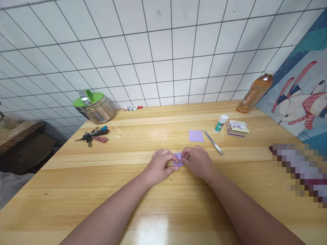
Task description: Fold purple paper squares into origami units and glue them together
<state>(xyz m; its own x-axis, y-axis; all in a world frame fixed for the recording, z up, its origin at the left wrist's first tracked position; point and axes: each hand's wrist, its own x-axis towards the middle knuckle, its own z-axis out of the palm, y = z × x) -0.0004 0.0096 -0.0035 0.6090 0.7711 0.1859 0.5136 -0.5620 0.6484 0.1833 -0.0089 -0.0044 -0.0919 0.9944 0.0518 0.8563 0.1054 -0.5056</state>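
Left hand [160, 166], thumb and forefinger gripping purple paper [178, 155]; right hand [198, 161], fingertips pinching its right side, wooden table [107, 183] beneath.

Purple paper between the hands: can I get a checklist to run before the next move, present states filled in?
1. Both hands at the purple paper: ok, left hand and right hand have fingers on it.
2. Folds crisp: cannot tell, fingers cover much of it.
3. Spare purple sheet apart from the hands: ok, flat beyond them.
4. Pen off the spare sheet: ok, lies beside it.
5. Glue stick capped: ok, white cap on.
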